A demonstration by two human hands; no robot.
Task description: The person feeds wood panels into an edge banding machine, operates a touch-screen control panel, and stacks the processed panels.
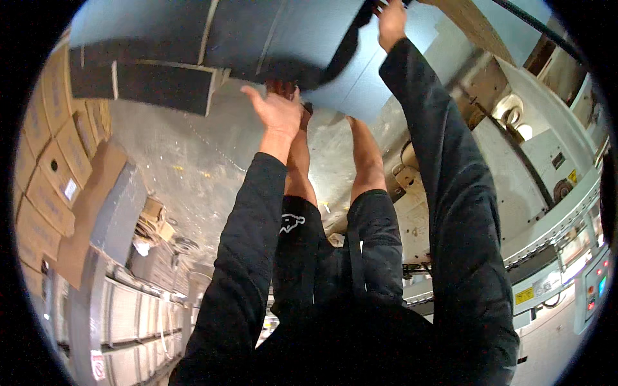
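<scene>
A large dark sheet (238,38), apparently flat cardboard with pale slit lines and cut flaps, stretches across the top of the view. My left hand (281,110) is at its near edge, thumb spread wide and fingers stretched out against the edge, their tips in shadow. Farther up and to the right, my right hand (391,27) has its fingers closed on the sheet's black, curled right edge (351,45). Beneath that raised edge shows a lighter blue-grey surface (367,83). The fingertips of my right hand are partly hidden.
Brown cartons (55,167) are stacked at the left, near a grey block (120,206) with brown board along it. A pale machine (515,167) with a round metal part stands at the right, its control panel (592,289) lower down. My legs stand on the concrete floor (193,141).
</scene>
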